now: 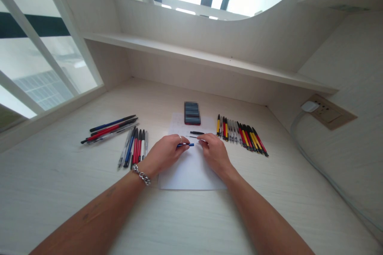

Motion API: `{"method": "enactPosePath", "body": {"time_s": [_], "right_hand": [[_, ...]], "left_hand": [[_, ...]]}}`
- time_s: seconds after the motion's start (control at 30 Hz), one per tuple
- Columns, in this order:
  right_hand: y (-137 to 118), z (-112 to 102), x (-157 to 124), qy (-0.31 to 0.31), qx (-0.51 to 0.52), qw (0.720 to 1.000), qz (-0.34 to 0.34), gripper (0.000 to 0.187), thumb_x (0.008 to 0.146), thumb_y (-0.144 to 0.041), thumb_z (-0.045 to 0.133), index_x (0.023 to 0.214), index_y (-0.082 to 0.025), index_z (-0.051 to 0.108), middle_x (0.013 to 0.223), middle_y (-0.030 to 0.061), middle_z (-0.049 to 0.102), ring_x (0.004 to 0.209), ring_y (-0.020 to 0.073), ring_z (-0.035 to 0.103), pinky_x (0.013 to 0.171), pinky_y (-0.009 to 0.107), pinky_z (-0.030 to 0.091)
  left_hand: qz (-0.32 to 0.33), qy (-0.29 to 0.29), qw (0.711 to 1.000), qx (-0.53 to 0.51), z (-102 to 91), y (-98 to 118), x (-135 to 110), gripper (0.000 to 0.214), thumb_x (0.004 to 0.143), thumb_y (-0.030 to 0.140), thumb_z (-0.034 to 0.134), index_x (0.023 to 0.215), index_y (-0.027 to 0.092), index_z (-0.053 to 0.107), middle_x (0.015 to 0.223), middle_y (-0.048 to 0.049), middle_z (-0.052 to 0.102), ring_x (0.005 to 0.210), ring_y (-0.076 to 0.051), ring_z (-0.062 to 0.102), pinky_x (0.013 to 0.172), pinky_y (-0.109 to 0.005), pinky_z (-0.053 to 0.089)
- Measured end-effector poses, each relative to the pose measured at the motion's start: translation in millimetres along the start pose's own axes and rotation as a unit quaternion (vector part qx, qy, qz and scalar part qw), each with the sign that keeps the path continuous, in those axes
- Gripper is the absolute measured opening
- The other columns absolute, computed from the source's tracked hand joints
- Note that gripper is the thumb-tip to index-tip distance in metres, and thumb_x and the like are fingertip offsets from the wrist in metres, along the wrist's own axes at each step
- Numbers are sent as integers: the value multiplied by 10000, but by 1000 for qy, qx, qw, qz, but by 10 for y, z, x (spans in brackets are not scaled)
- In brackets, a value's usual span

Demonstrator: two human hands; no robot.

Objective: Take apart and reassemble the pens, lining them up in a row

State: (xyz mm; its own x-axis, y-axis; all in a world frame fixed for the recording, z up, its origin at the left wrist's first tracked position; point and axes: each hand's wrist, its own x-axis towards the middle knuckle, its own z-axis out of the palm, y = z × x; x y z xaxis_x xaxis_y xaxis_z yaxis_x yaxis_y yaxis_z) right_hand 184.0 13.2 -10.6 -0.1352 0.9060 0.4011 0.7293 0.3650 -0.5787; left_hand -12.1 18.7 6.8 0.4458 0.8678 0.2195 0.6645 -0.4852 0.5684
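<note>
Both my hands rest on a white sheet of paper (191,169) in the middle of the desk. My left hand (166,152) is closed and pinches a thin blue pen part (188,145) that points right. My right hand (214,150) is closed too, its fingertips at the other end of that part, holding a small clear piece I cannot make out. A short black pen part (196,132) and a thin refill (193,137) lie on the paper just beyond my fingers.
A row of yellow, red and black pens (243,134) lies to the right. Several pens (135,148) lie left of the paper, and another bunch (111,128) farther left. A phone (192,113) sits behind the paper. A wall socket with a cable (311,106) is at right.
</note>
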Motion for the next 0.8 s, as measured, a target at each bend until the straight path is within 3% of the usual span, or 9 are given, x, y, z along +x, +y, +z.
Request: {"method": "enactPosePath", "body": {"time_s": [0.13, 0.23, 0.3, 0.4, 0.6, 0.8], "right_hand": [[-137, -52, -32, -39, 113, 993, 6, 193, 857, -311, 531, 972, -219, 655, 930, 37, 675, 801, 158, 594, 757, 291, 453], [-173, -65, -38, -80, 165, 983, 12, 163, 827, -294, 572, 951, -227, 655, 887, 18, 679, 776, 146, 601, 713, 265, 460], [-145, -86, -20, -74, 170, 982, 25, 138, 818, -261, 577, 920, -224, 660, 875, 15, 680, 787, 146, 604, 707, 261, 460], [-66, -148, 23, -57, 149, 986, 42, 147, 804, -248, 589, 924, -227, 672, 887, 18, 685, 789, 150, 605, 721, 272, 458], [13, -266, 32, -76, 52, 996, 8, 164, 797, -198, 597, 923, -247, 690, 914, 16, 684, 836, 162, 596, 772, 289, 439], [35, -236, -97, -75, -42, 996, 6, 153, 795, -154, 579, 876, -231, 684, 912, 33, 658, 891, 190, 559, 823, 328, 414]], "left_hand": [[17, 7, 1000, -12, -6, 19, -1, 237, 869, 348, 501, 997, 255, 678, 914, -38, 689, 845, -178, 626, 791, -270, 462], [29, 9, 999, -24, -20, 28, 2, 225, 862, 342, 518, 999, 258, 675, 934, -29, 694, 863, -176, 628, 796, -266, 461], [23, 16, 999, -31, -31, 16, 8, 226, 844, 334, 548, 1014, 249, 669, 968, -25, 697, 896, -179, 628, 813, -266, 458], [4, 28, 999, -37, -47, -19, 17, 231, 824, 314, 572, 1024, 244, 664, 989, -11, 700, 910, -175, 630, 817, -261, 459], [-10, 16, 1000, -9, -17, -39, 14, 231, 816, 311, 567, 1014, 248, 669, 975, -18, 696, 900, -188, 620, 814, -280, 463], [6, 14, 999, 50, 100, 19, 23, 212, 820, 271, 538, 965, 237, 689, 912, -50, 676, 906, -209, 583, 835, -321, 450]]}}
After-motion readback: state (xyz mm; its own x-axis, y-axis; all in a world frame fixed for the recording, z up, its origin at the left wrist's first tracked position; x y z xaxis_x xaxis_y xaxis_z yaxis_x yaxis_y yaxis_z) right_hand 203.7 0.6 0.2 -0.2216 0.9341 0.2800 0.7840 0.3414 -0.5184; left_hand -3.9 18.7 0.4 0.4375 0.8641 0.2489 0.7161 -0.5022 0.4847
